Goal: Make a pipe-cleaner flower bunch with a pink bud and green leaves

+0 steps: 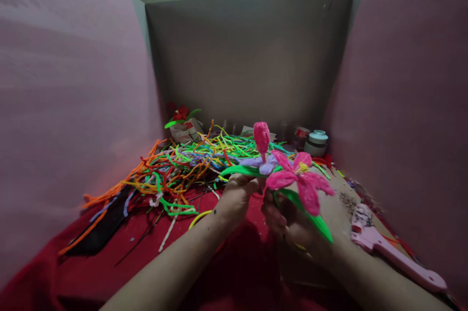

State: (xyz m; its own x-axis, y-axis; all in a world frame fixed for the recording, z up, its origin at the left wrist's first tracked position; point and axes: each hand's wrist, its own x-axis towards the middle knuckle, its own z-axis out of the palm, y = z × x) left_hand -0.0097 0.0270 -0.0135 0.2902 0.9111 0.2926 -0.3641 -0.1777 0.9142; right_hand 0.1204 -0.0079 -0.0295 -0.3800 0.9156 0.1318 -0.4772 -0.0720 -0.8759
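My left hand (237, 197) and my right hand (288, 223) meet in the middle and both grip a bunch of pipe-cleaner flowers. The bunch has an open pink flower (302, 179) with a yellow centre, a pink bud (262, 138) standing upright, a lilac piece (261, 165) below the bud, and green leaves (314, 221). My left hand pinches the stems near the leaf at the left. My right hand's fingers wrap the stems under the pink flower, which hides part of them.
A tangled heap of coloured pipe cleaners (175, 167) lies on the red cloth (109, 262) at the left. A pink tool (387, 247) lies at the right. Small white jars (316, 143) and a red flower (181, 113) stand at the back. Cardboard walls (252, 57) enclose the space.
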